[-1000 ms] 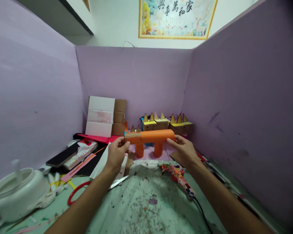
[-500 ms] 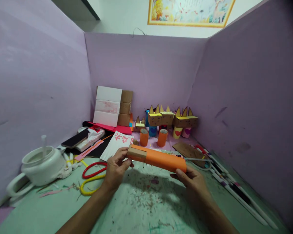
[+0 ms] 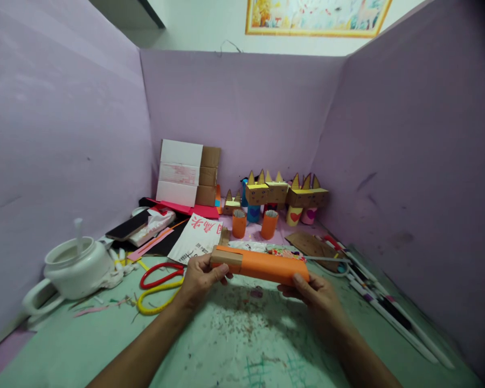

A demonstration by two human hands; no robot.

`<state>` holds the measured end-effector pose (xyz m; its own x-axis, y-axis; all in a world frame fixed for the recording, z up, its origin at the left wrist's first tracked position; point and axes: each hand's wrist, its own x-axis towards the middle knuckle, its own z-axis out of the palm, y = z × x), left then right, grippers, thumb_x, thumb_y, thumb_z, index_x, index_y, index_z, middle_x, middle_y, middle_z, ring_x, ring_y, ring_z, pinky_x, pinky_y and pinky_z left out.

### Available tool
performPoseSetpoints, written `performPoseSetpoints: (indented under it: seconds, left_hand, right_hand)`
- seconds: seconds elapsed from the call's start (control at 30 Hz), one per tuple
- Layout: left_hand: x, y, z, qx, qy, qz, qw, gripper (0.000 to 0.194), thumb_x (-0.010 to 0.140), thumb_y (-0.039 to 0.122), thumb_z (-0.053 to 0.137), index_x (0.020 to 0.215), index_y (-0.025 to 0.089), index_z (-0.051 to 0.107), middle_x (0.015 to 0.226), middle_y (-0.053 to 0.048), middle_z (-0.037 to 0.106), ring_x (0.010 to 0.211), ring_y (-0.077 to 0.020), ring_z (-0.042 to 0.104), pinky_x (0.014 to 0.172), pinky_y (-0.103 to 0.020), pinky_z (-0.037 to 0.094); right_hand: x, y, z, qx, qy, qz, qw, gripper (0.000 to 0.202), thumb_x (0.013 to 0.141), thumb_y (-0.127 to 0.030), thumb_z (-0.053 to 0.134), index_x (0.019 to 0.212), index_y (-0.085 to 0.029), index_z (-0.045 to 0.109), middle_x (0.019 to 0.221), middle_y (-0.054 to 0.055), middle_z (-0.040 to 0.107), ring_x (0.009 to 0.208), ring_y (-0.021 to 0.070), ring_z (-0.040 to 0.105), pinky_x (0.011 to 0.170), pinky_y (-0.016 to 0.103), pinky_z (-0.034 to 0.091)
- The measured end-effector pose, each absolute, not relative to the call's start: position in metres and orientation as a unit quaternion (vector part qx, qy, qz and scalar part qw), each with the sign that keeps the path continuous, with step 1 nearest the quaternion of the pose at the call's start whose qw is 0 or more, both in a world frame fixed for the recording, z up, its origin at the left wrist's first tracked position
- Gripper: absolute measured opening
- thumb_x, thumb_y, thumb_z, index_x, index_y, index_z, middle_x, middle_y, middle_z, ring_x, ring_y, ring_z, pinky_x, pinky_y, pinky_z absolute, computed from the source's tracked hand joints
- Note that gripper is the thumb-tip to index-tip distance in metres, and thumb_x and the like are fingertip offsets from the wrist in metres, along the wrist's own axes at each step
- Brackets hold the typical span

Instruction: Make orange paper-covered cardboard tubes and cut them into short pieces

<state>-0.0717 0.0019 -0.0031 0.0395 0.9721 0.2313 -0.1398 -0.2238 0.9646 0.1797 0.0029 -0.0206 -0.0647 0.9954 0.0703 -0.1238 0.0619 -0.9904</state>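
Purple walls [image 3: 242, 102]: upright on the left, far and right sides of the desk [image 3: 210, 350], with a gold-framed picture [image 3: 319, 17] on the white wall [image 3: 198, 33] above the far one.
Desk: green-covered, with brown crumbs [image 3: 246, 318] scattered over its middle.
Orange-covered cardboard piece [image 3: 272, 268]: long, held crosswise above the middle of the desk, bare brown at its left end, slanting slightly down to the right.
Left hand [image 3: 200, 279]: grip closed around the brown left end, thumb on the near face.
Right hand [image 3: 317, 293]: grip holding the orange right end, thumb on the near face, fingers beneath.
Orange tubes [image 3: 238, 224]: two short ones, upright and apart, on the far side of the held piece.
Spiked cardboard figures [image 3: 262, 192]: farther back, right of centre, above coloured tubes.
Left side: white handled pot [image 3: 78, 277]; scissors [image 3: 161, 272] with red and yellow loops near the left forearm, blades hidden.
Right side: white markers [image 3: 392, 319] lying lengthwise; brown cardboard sheet [image 3: 311, 248] farther off.
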Motion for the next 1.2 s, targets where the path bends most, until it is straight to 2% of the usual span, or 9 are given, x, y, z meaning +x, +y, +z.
performPoseSetpoints:
  seconds: [0.37,0.77,0.97,1.1,1.2]
  left_hand:
    - [-0.068,0.000,0.001,0.513,0.408,0.560,0.506,0.017,0.058,0.027,0.074,0.062,0.011,0.071,0.049,-0.004,0.065,0.044,-0.0124,0.053,0.046,-0.023,0.042]
    - [-0.064,-0.003,-0.002,0.496,0.415,0.568,0.509,0.018,0.056,0.028,0.075,0.059,0.011,0.069,0.046,-0.003,0.063,0.041,-0.0116,0.051,0.043,-0.022,0.040]
    - [-0.066,0.000,0.004,0.487,0.410,0.562,0.528,0.027,0.055,0.034,0.078,0.059,0.009,0.069,0.045,-0.005,0.062,0.041,-0.0121,0.051,0.044,-0.023,0.041]
    - [-0.064,0.002,0.007,0.451,0.420,0.558,0.556,0.037,0.055,0.043,0.078,0.066,0.008,0.072,0.051,-0.008,0.065,0.045,-0.0142,0.056,0.043,-0.022,0.042]
    - [-0.062,0.002,0.008,0.413,0.441,0.559,0.569,0.039,0.055,0.044,0.078,0.071,0.009,0.073,0.057,-0.007,0.067,0.045,-0.0135,0.057,0.039,-0.020,0.041]
  right_hand:
    - [0.172,-0.005,-0.015,-0.423,-0.491,0.551,0.526,0.048,0.065,-0.057,0.071,0.083,-0.013,0.066,0.058,0.007,0.069,0.055,0.0227,0.067,0.056,0.032,0.054]
    - [0.167,-0.004,-0.019,-0.416,-0.508,0.549,0.517,0.048,0.068,-0.059,0.068,0.085,-0.014,0.063,0.061,0.005,0.068,0.055,0.0213,0.067,0.055,0.029,0.053]
    - [0.165,-0.001,-0.018,-0.409,-0.474,0.554,0.549,0.048,0.064,-0.058,0.071,0.081,-0.014,0.063,0.055,0.002,0.064,0.049,0.0189,0.064,0.051,0.027,0.050]
    - [0.167,-0.001,-0.018,-0.403,-0.475,0.553,0.553,0.044,0.067,-0.056,0.069,0.079,-0.013,0.064,0.055,0.002,0.064,0.049,0.0172,0.062,0.051,0.026,0.049]
    - [0.167,-0.003,-0.018,-0.412,-0.508,0.540,0.529,0.047,0.070,-0.058,0.065,0.081,-0.012,0.065,0.055,0.004,0.065,0.050,0.0179,0.062,0.053,0.027,0.049]
